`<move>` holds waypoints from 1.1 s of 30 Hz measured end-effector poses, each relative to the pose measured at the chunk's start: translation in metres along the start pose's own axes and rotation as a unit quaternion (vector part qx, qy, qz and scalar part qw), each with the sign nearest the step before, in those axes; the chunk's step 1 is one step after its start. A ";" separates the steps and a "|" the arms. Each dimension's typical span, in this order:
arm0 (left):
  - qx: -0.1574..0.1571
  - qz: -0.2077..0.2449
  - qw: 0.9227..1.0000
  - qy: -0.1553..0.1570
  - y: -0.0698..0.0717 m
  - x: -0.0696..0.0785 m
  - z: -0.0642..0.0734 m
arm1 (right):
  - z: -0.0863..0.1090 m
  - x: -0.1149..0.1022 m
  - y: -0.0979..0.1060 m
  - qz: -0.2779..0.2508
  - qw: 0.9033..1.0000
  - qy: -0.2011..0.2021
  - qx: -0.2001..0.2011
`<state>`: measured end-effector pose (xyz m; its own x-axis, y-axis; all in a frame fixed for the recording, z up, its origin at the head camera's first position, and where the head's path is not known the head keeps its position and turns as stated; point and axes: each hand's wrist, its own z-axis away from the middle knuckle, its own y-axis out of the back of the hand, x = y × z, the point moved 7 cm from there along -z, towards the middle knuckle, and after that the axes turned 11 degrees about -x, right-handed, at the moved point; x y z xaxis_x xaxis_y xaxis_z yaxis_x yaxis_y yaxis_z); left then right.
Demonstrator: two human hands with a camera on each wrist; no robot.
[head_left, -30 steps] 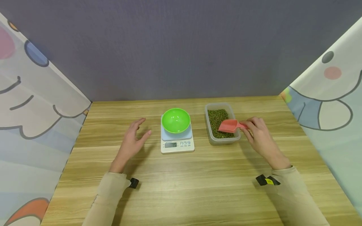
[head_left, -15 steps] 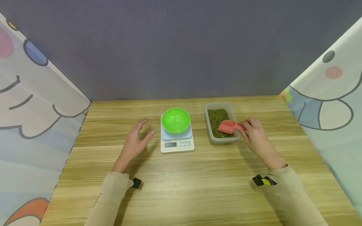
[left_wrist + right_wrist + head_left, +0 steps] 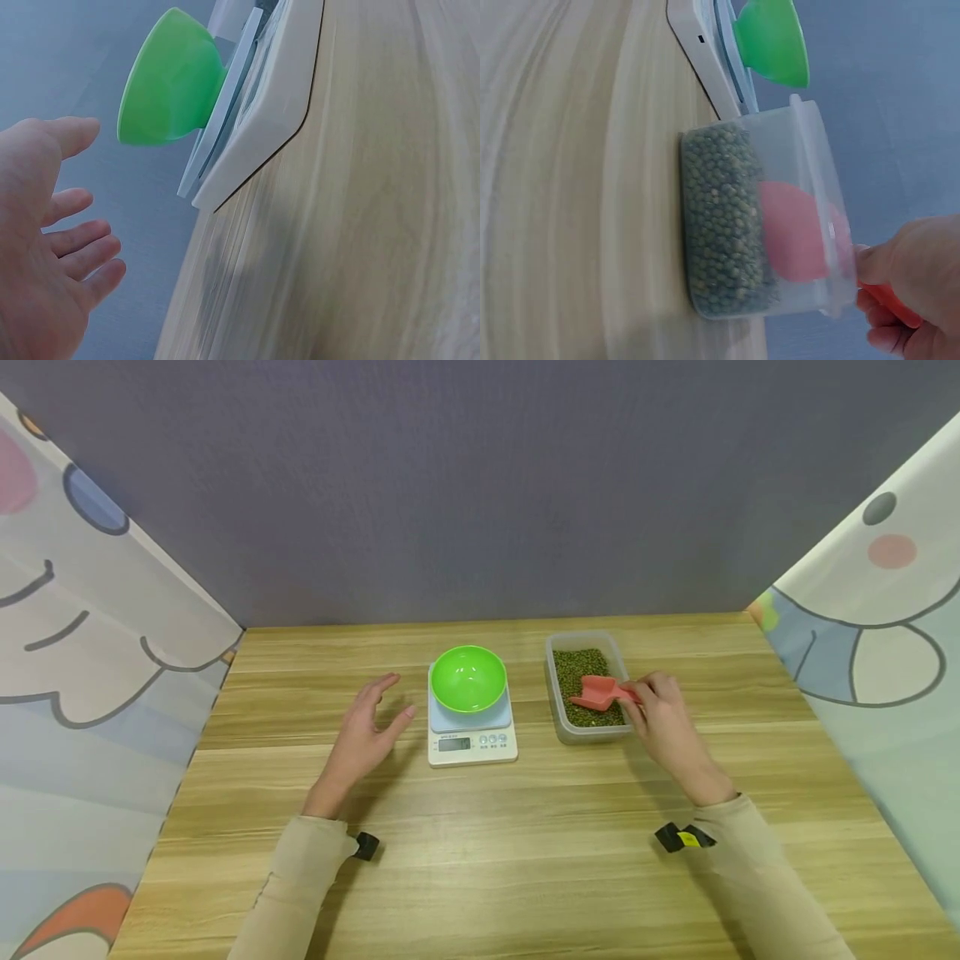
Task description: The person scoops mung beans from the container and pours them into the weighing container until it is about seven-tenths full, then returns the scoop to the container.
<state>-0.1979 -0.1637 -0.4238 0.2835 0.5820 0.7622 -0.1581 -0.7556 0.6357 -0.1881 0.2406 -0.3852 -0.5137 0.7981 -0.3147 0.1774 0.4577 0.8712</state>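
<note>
My right hand (image 3: 663, 718) grips the handle of a red scoop (image 3: 597, 692). Its blade is inside a clear plastic container (image 3: 557, 714) of green mung beans (image 3: 573, 668); in the right wrist view the blade (image 3: 791, 232) shows through the wall, at the top of the beans (image 3: 724, 225). My left hand (image 3: 362, 739) hovers left of a white kitchen scale (image 3: 474, 753), thumb and fingers spread, holding nothing. On the scale's platform sits a bright green bowl (image 3: 468, 679). The left wrist view shows the hand (image 3: 52, 240) apart from the bowl (image 3: 169, 86).
The scale and container stand side by side on a wooden table (image 3: 480, 852), with a gap between them. A dark grey panel (image 3: 480, 493) rises behind the table. Cartoon-printed sheets (image 3: 885, 635) line both sides.
The scoop has tilted and its blade has shifted slightly left within the container. My right hand has moved left with it; my left hand has drifted a little toward the scale.
</note>
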 end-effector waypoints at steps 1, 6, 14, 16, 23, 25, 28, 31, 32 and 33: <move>-0.001 0.000 1.000 0.001 0.000 0.000 0.000 | 0.000 0.000 -0.001 -0.001 1.000 0.000 0.003; -0.002 -0.001 1.000 0.004 -0.001 0.000 0.000 | 0.002 0.000 -0.008 -0.007 0.999 0.012 0.033; -0.002 0.003 1.000 0.000 -0.003 0.000 -0.002 | 0.004 0.004 -0.014 -0.028 0.998 -0.010 0.056; -0.003 0.005 1.000 0.001 -0.004 0.001 -0.002 | 0.004 0.006 -0.014 -0.038 0.997 -0.021 0.056; -0.004 0.003 1.000 0.000 -0.005 0.003 -0.003 | 0.006 0.009 -0.016 -0.064 0.995 -0.041 0.062; -0.004 0.003 1.000 -0.002 -0.005 0.004 -0.003 | 0.007 0.009 -0.016 -0.067 0.995 -0.041 0.067; -0.003 0.003 1.000 -0.003 -0.005 0.004 -0.002 | 0.009 0.009 -0.015 -0.072 0.994 -0.043 0.072; -0.004 0.004 1.000 -0.003 -0.005 0.005 -0.002 | 0.011 0.009 -0.015 -0.080 0.993 -0.052 0.074; -0.004 0.005 1.000 -0.004 -0.005 0.005 -0.002 | 0.012 0.009 -0.014 -0.085 0.992 -0.056 0.074; -0.005 0.005 1.000 -0.003 -0.005 0.005 -0.003 | 0.012 0.010 -0.015 -0.088 0.992 -0.060 0.073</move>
<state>-0.1979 -0.1561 -0.4225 0.2882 0.5728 0.7674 -0.1705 -0.7579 0.6297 -0.1852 0.2466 -0.4056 -0.4464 0.7370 -0.5076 0.2170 0.6395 0.7376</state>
